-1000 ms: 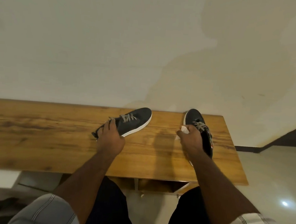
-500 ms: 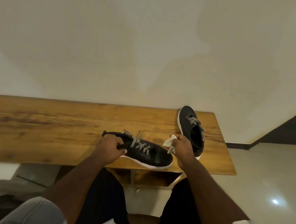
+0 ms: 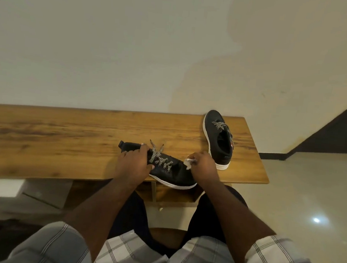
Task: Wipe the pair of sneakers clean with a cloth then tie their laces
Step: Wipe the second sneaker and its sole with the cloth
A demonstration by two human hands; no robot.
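Left hand (image 3: 132,165) fingers curled around near sneaker (image 3: 171,173) at worktop (image 3: 65,144) front edge, toe overhanging; right hand (image 3: 204,164) fingers pinch white cloth (image 3: 188,163) against it. Sneaker 2 (image 3: 219,142) stands right; left worktop bare.

A home interior: wooden bench (image 3: 65,140), plain wall (image 3: 133,46), tiled floor (image 3: 308,192).

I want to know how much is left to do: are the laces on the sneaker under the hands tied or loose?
Loose. The near sneaker's lace ends stick out free, with no bow visible.
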